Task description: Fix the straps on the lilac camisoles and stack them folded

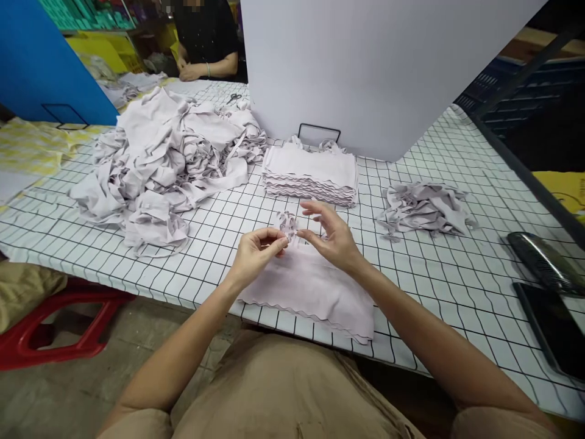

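My left hand (260, 251) pinches a small looped bundle of thin pale straps (287, 224) between thumb and fingertips. To its right, my right hand (333, 236) is open, thumb and fingers apart, with the thumb tip close to the straps; whether it touches them I cannot tell. Below both hands a pale pinkish-grey garment (315, 289) with a wavy hem lies flat at the table's front edge. Beyond it sits a neat stack of similar wavy-edged garments (311, 171).
A large heap of loose pale garments (155, 146) covers the left, with a smaller crumpled pile (425, 209) on the right. A phone (551, 326) and a dark shiny object (543, 262) lie far right. A white panel (365, 73) stands behind the stack; a person (208, 42) sits opposite.
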The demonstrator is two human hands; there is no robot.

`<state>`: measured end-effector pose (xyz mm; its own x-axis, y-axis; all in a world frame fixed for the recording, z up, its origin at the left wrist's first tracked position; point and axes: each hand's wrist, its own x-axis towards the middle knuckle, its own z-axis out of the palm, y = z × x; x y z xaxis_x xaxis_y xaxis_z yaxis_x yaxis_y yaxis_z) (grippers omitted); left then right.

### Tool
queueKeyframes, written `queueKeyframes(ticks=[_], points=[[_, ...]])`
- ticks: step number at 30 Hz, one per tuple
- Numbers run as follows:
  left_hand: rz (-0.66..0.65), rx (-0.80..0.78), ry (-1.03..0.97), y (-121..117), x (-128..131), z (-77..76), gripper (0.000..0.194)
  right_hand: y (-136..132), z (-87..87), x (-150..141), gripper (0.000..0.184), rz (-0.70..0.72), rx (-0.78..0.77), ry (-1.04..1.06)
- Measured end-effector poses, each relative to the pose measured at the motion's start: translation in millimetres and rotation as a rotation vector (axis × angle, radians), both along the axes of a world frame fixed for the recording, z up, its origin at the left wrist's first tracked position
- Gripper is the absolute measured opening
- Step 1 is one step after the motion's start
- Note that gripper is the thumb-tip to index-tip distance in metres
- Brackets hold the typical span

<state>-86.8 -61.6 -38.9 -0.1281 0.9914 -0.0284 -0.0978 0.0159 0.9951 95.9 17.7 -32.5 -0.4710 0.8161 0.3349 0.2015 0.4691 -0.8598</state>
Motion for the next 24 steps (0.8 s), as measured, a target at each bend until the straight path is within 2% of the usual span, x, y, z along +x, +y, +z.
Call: queueKeyframes(ticks=[2, 4, 7, 9, 12, 14, 16, 18, 24], points=[[-0.016, 0.031, 0.067, -0.3, 1.1, 1.2, 0.024, -3.3, 3.5, 0.0, 0.037, 0.154, 0.128, -0.096], [-0.008, 0.053, 0.106, -0.6, 2.4, 2.6, 0.021, -5.8, 4.8, -2.0, 0.028, 0.248, 0.164, -0.123], [-0.003, 0.067, 0.149, -2.2, 2.0, 2.4, 0.018, -6.8, 0.9, -4.6, 0.024, 0.204, 0.152, -0.089], [-0.019, 0.111, 0.251, -4.5, -0.7, -1.9, 0.015, -6.5, -4.0, -4.4, 0.023, 0.161, 0.111, -0.065], [-0.043, 0.186, 0.61, -9.3, -6.3, -16.2, 0.014, -6.7, -11.5, -1.6, 0.018, 0.127, 0.006, -0.025], [-0.055, 0.171, 0.851, -12.0, -9.3, -27.5, 0.021, -7.7, -15.9, 0.8, 0.015, 0.107, -0.064, -0.011], [-0.07, 0.12, 0.973, -13.5, -10.9, -35.6, 0.024, -8.9, -20.4, 2.6, 0.012, 0.102, -0.101, -0.019], [-0.094, 0.073, 0.996, -13.5, -11.2, -38.4, 0.022, -9.7, -25.8, 3.5, 0.011, 0.121, -0.09, -0.042], [-0.156, 0.02, 0.935, -11.3, -9.3, -33.0, 0.014, -10.6, -43.9, 3.5, 0.01, 0.165, 0.036, -0.084]])
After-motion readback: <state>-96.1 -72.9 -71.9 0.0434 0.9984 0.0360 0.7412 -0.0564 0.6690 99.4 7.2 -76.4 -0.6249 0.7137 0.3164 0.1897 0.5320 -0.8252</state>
